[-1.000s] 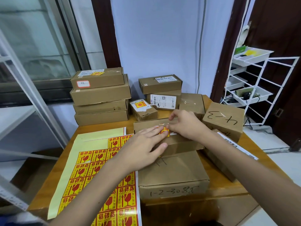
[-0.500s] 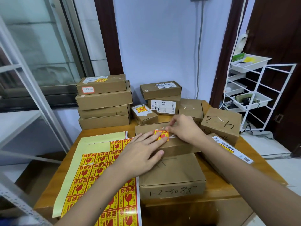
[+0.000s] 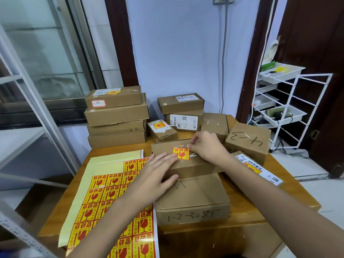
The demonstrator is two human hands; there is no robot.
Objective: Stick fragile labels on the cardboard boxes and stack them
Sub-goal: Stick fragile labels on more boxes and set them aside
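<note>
My right hand (image 3: 206,148) fingertips pinch the fragile label's (image 3: 180,153) three-o'clock edge; my left hand (image 3: 158,172) lies flat, fingers straight, steadying the flat cardboard box (image 3: 188,164) at its nine o'clock. Labelling step; next, I judge, smooth it down, then stack.

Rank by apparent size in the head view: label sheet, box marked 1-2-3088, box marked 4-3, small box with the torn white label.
1. label sheet, largest, though nearness inflates it.
2. box marked 1-2-3088, also near the camera.
3. box marked 4-3, farther back, so its gap to number 2 is unsure.
4. small box with the torn white label, clearly smallest.
</note>
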